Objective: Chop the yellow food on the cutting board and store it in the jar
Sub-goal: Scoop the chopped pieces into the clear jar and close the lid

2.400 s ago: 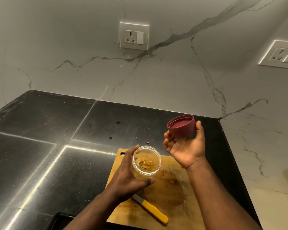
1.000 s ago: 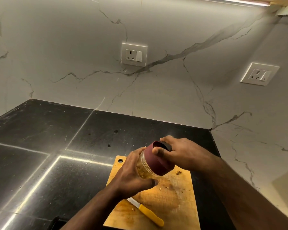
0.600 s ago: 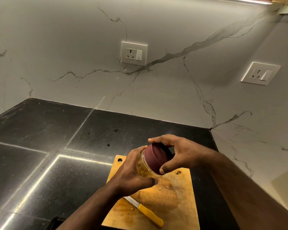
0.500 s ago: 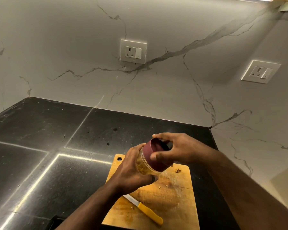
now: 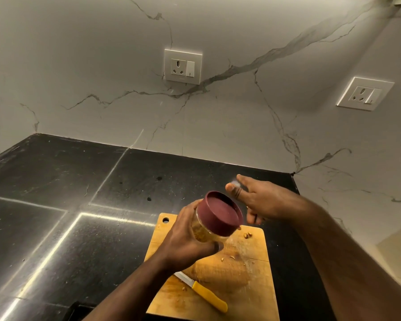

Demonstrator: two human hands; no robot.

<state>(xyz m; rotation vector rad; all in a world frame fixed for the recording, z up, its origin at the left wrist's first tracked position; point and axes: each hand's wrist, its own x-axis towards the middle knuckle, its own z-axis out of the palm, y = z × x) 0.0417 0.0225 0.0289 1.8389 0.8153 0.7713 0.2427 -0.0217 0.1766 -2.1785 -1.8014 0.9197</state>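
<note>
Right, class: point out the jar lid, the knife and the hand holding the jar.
jar lid (image 5: 220, 210), head view, on its flat maroon top.
knife (image 5: 210, 297), head view, on its yellow handle.
left hand (image 5: 183, 244), head view, on the back of the hand.

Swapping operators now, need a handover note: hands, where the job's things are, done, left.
Left hand grips the jar, tilted above the cutting board.
Right hand open, off the lid, holding nothing.
Maroon lid sits on the jar; chopped yellow food shows through the glass.
Knife lies on the board, with a few stray bits.
Done: chopping, filling, capping.
Left: set the jar down; lid tightness cannot be judged.
</note>
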